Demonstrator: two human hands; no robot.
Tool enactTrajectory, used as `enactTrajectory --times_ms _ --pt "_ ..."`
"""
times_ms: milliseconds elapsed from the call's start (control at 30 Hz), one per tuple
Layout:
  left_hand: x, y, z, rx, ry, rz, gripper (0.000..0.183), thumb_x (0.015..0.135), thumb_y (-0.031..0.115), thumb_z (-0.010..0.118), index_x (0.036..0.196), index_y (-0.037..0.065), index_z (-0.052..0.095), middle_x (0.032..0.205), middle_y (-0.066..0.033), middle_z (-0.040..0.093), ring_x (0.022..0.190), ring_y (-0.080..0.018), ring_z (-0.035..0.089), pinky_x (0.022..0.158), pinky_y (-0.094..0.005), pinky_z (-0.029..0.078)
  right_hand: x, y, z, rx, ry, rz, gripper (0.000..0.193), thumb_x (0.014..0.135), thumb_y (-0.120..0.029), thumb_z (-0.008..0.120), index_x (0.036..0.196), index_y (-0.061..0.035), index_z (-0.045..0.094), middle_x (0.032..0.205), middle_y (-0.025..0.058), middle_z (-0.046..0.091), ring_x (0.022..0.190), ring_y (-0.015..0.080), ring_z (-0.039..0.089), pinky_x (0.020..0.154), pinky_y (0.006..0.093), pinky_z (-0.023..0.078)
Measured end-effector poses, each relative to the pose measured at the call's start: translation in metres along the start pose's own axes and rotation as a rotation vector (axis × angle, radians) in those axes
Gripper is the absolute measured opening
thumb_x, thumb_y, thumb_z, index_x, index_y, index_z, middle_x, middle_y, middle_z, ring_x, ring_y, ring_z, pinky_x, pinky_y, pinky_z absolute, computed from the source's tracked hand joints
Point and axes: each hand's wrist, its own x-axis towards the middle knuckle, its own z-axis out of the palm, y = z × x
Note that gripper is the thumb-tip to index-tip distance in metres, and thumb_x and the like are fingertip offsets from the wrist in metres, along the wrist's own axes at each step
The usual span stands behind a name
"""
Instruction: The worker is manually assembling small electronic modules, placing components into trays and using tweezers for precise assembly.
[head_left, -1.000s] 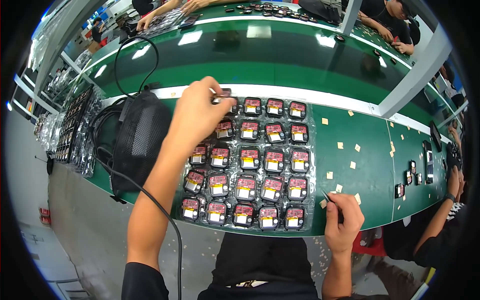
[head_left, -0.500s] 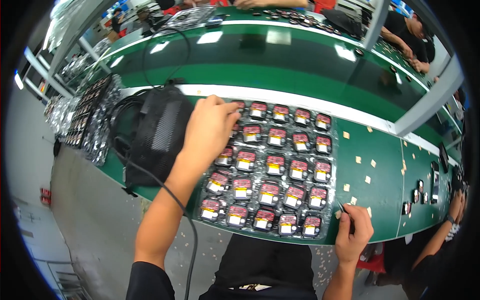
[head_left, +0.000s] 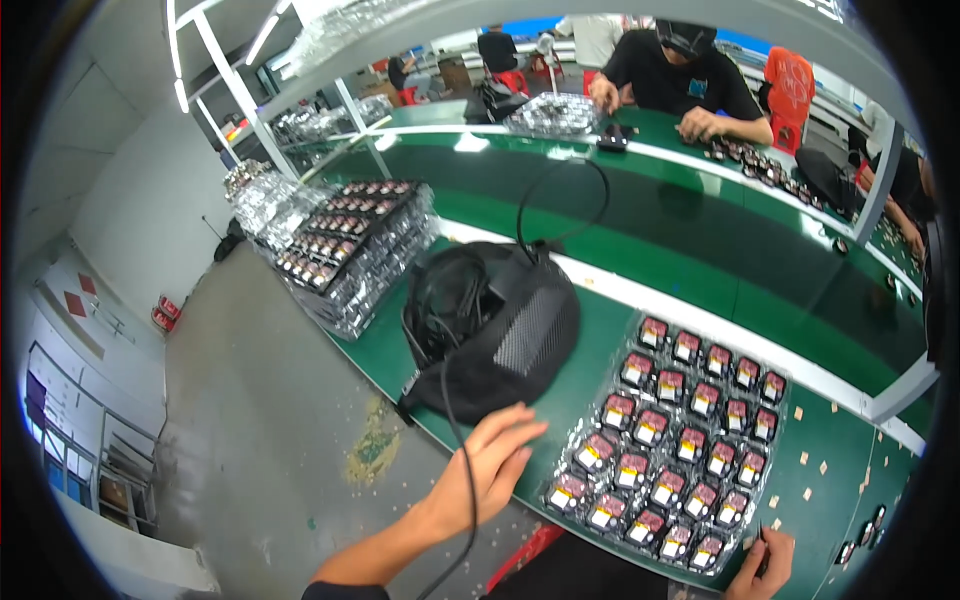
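Note:
A clear plastic tray (head_left: 588,425) lies on the green bench, filled with rows of small black square devices (head_left: 690,443) with red, yellow and white faces. My left hand (head_left: 482,468) is off the tray, by the bench's front edge and just below a black mesh-sided bag (head_left: 535,340); its fingers are stretched out and hold nothing. At the tray's near right corner, my right hand (head_left: 768,568) is closed around a thin dark pointed tool (head_left: 762,545), mostly hidden by the fingers. A black cable (head_left: 462,440) from the bag hangs across my left wrist.
Stacked trays of similar devices (head_left: 345,245) stand at the bench's far left. Small pale squares (head_left: 806,493) lie scattered right of the tray. A white rail and a dark green belt (head_left: 660,240) run behind, with a co-worker (head_left: 690,90) seated beyond. A grey post (head_left: 905,385) rises at right.
The view has swung left, showing more of the stacked trays and floor. My left hand has come off the tray's far left corner back toward the bench's front edge. My right hand keeps its tool.

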Motion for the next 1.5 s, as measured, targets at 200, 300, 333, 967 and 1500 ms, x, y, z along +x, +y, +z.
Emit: enactTrajectory --times_ms 200,300,333,967,1500 --pt "-0.033 -0.004 -0.044 0.007 0.097 -0.171 0.034 0.078 -0.018 0.055 0.101 0.0 0.073 0.104 -0.0148 0.071 0.102 -0.0279 0.07 0.086 -0.0327 0.056 -0.001 0.001 0.003 -0.009 0.032 0.034 0.013 0.094 -0.003 0.064 0.105 0.0021 0.07 0.091 0.0188 0.068 0.079 0.0351 0.063 0.072 0.041 0.051" --pt "-0.017 0.002 -0.087 0.121 0.284 0.058 0.035 0.074 -0.018 0.054 0.096 0.002 0.074 0.088 -0.0128 0.072 0.088 -0.0273 0.072 0.077 -0.0321 0.058 -0.003 0.002 0.001 -0.004 0.044 0.068 0.014 0.094 -0.002 0.064 0.105 0.0021 0.07 0.091 0.0187 0.068 0.079 0.0355 0.064 0.073 0.0413 0.051" --pt "-0.004 0.003 -0.102 0.172 0.333 0.117 0.032 0.074 -0.017 0.056 0.094 0.001 0.073 0.087 -0.0127 0.072 0.087 -0.0267 0.072 0.076 -0.0329 0.057 -0.002 0.002 0.001 -0.022 0.058 0.044 0.014 0.094 -0.002 0.064 0.106 0.0022 0.07 0.091 0.0185 0.067 0.079 0.0354 0.064 0.073 0.0415 0.051" --pt "0.458 -0.025 -0.373 1.098 0.857 0.32 0.032 0.087 0.031 0.069 0.108 0.007 0.07 0.113 -0.019 0.064 0.109 -0.0369 0.062 0.097 -0.0447 0.049 0.009 -0.003 0.009 -0.103 0.15 0.103 0.015 0.097 -0.002 0.058 0.106 0.0033 0.07 0.088 0.0203 0.064 0.076 0.0385 0.061 0.07 0.0436 0.051" --pt "0.523 -0.046 -0.408 0.857 0.817 -0.28 0.047 0.072 0.026 0.08 0.115 0.014 0.064 0.119 -0.0155 0.069 0.114 -0.0332 0.066 0.097 -0.0436 0.052 0.005 -0.005 0.003 -0.126 0.058 0.285 0.013 0.096 -0.006 0.061 0.104 0.0016 0.069 0.096 0.0232 0.068 0.086 0.0444 0.062 0.082 0.0492 0.05"
